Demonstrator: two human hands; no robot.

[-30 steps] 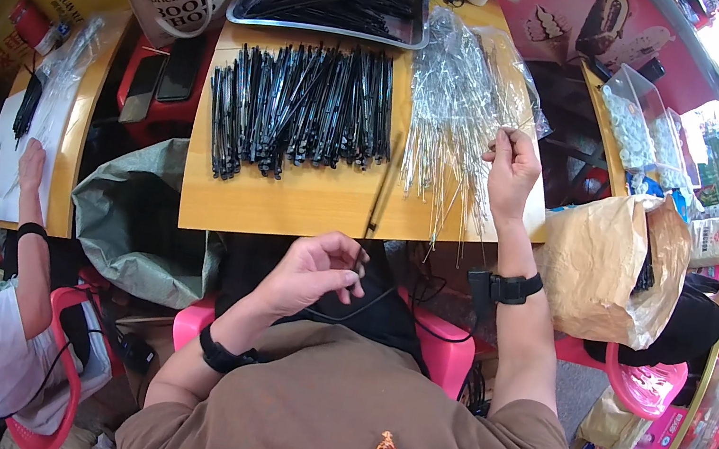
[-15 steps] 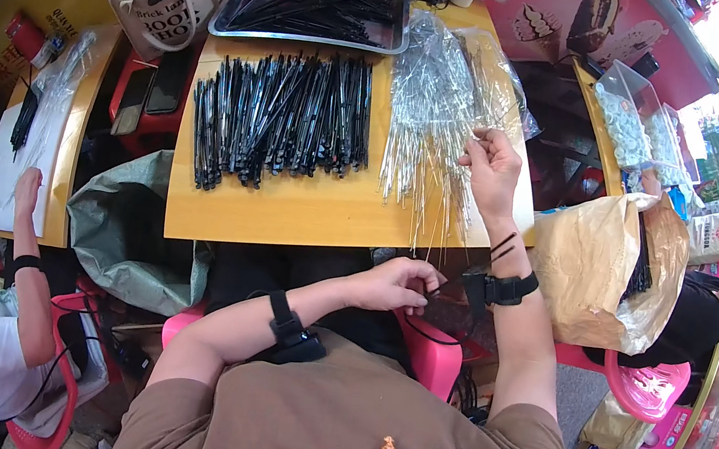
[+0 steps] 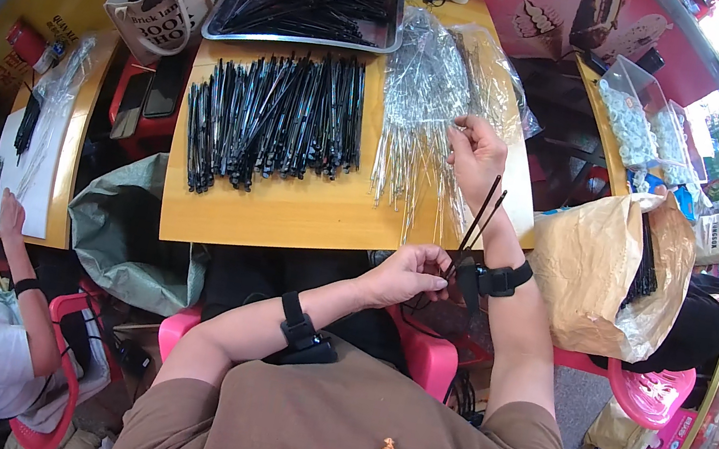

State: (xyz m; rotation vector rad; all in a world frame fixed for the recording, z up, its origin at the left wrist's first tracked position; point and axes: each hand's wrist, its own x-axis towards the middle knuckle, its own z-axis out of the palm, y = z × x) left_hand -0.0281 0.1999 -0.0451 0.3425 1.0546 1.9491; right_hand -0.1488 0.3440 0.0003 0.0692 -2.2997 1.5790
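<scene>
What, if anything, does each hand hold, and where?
The left hand holds thin black strips near their lower ends; whether the right hand grips anything cannot be told.

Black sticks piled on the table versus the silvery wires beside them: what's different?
The black sticks are dark and thicker; the silvery wires are pale and finer. The sticks lie uncovered, while the wires are partly under clear plastic. The right hand is at the wires; no hand touches the piled sticks. Both lie on the table.

Head-worn fisheye, left of pair; looks down over brown shirt at nearby wooden table.
</scene>
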